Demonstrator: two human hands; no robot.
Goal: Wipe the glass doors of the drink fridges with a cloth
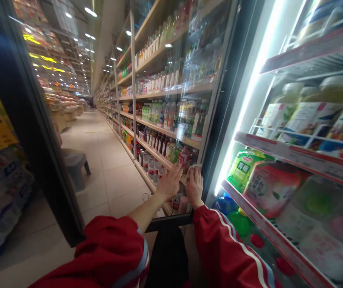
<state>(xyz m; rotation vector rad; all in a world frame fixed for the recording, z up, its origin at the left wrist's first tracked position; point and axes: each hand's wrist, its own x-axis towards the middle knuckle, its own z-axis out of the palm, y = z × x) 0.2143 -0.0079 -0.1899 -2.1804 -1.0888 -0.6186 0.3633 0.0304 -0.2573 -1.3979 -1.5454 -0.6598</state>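
A dark-framed glass door (171,221) of a drinks cooler stands before me, swung open. My left hand (170,183) lies with its fingers outstretched against the glass, low on the pane. Close beside it to the right, my right hand (194,187) presses a whitish cloth (193,166) to the glass near the door's right edge. Only a small part of the cloth shows above the fingers. Bottles on wooden shelves are visible through the pane, behind both hands.
To the right, lit cooler shelves (279,146) hold bottled drinks. A grey stool (75,166) stands in the aisle (99,152) beyond the glass. Wrapped packs of bottles (0,192) are stacked at the left. The door's left frame bar (36,108) slants down beside me.
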